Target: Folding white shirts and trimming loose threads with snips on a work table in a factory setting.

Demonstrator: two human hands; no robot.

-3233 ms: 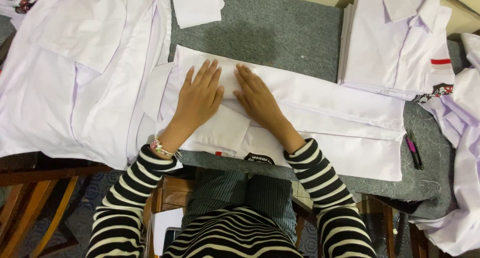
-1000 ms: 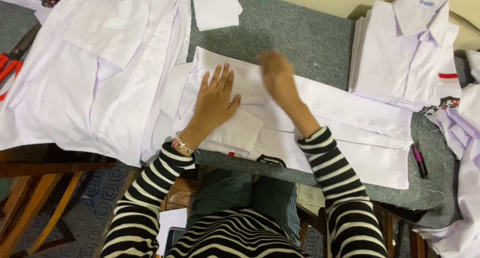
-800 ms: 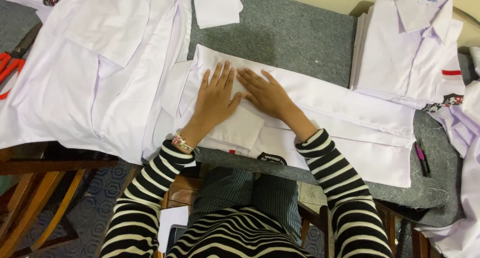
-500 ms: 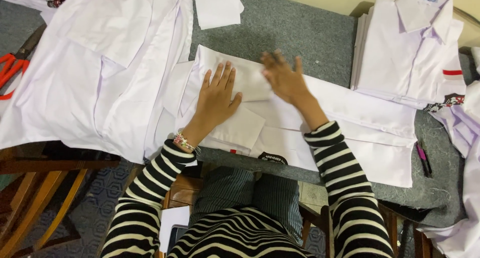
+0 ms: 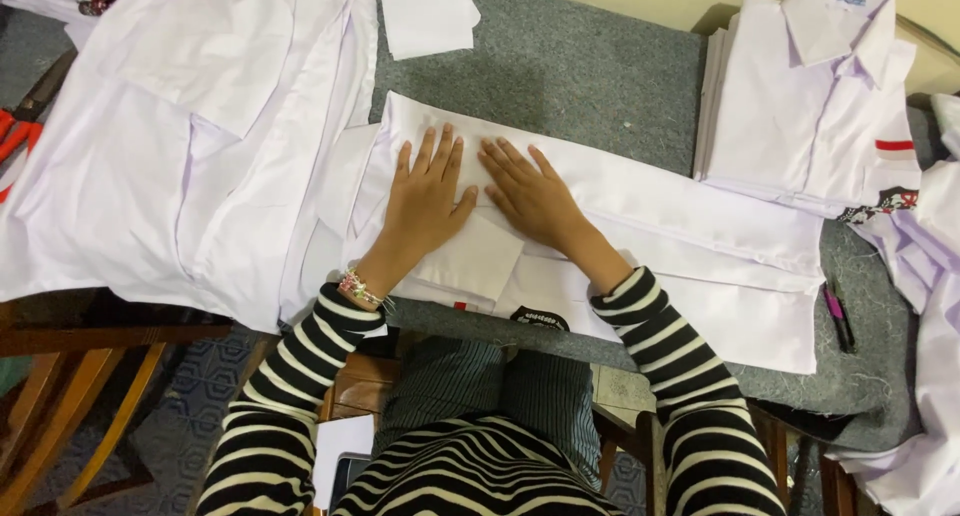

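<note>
- The scene is lit evenly and brightly from overhead, with no glare.
- Soft, short shadows are cast under the left hand (image 5: pixel 425 201) and right hand (image 5: pixel 530 191) onto the white shirt (image 5: pixel 650 216).
- A darker shadow is seen beside the stack of folded shirts (image 5: pixel 810 106) at the table's (image 5: pixel 580 66) far edge.
- The white cloth is close to overexposed, though folds can be made out.
- Focus is sharp throughout; slight bending is noticed at the corners.

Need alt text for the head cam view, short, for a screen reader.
Seen from above, a person in striped sleeves presses the left hand and right hand flat, side by side, on a folded white shirt lying on a grey table. A stack of folded shirts sits at the right, an unfolded pile at the left.
</note>
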